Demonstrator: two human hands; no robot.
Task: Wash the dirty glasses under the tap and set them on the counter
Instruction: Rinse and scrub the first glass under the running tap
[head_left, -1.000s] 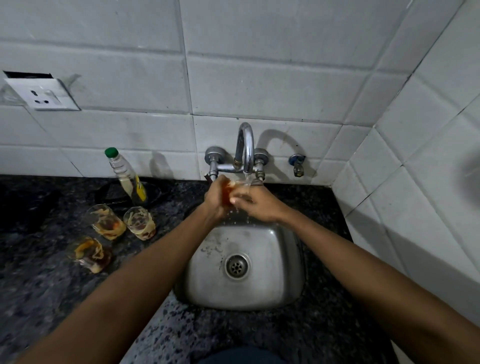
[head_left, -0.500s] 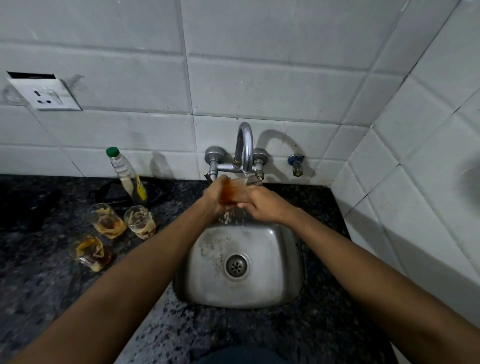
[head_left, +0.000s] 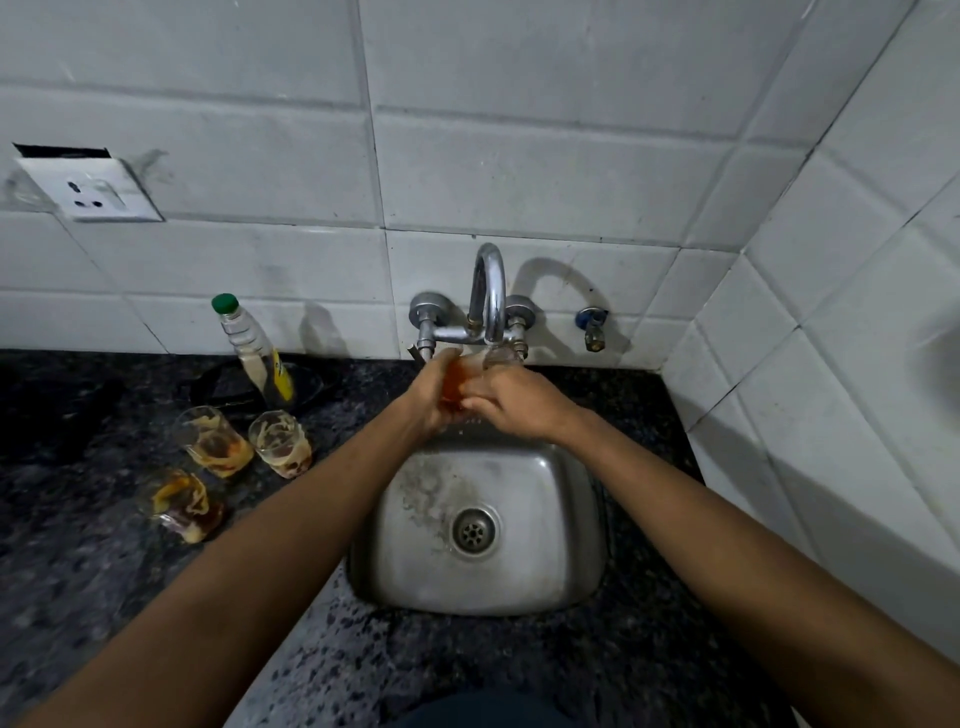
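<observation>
A glass (head_left: 453, 382) with amber liquid sits at frame centre under the tap (head_left: 488, 291), where we grip it with both hands, left hand (head_left: 428, 397) and right hand (head_left: 511, 397), while three dirty glasses (head_left: 215, 441) stand on the surface (head_left: 78, 545) at left.

Pretty dim overall, light coming from the left, so the tap (head_left: 487, 291) throws a shadow rightward on the tiles (head_left: 519, 171). Wide-angle bends the edges; corners go soft.
</observation>
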